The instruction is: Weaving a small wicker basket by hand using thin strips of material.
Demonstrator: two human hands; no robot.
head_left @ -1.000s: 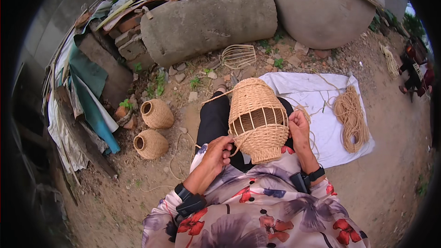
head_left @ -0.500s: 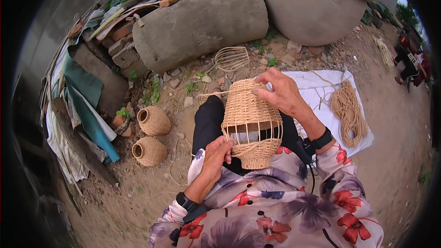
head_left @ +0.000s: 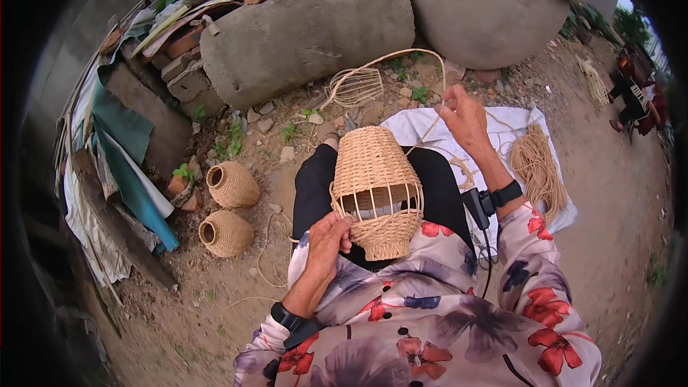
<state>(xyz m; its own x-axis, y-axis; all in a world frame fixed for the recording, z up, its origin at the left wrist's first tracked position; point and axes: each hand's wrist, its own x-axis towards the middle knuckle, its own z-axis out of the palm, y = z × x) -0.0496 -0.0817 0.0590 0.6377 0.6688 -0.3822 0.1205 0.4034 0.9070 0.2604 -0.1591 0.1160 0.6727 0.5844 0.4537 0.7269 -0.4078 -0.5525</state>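
**Ana:** On the lap, right in the middle, sits the half-woven basket (head_left: 376,190), tipped on its side across the dark trousers, its band of bare ribs facing up

**Ben:** And the left hand (head_left: 328,238) is clamped on the lower rim, thumb and fingers curled round the ribs. The right hand (head_left: 466,116) is up and away from it, pinched shut on a cane strand (head_left: 423,129) that loops high and runs back down to the weave

**Ana:** So hands well apart. How would it handle, you reckon?

**Ben:** Light, I'd say, and springy rather than rigid. The woven ends look firm enough to grip; the open ribs look thin and likely to bend or snap if squeezed. Best hold is the tight band at either end

**Ana:** The strand itself?

**Ben:** Flexible, but it would kink if bent sharply

**Ana:** Any packages, labels, signs?

**Ben:** No package, label or sign that I can make out. Left of the knees stand two finished small baskets (head_left: 231,185), round and tan, on the dirt. Right, a bundle of cane (head_left: 537,165) lies on a white cloth (head_left: 408,125). Ahead, a bare wire frame (head_left: 356,86) rests by a big grey boulder (head_left: 308,29), with teal and pale sheets (head_left: 122,150) stacked at the far left
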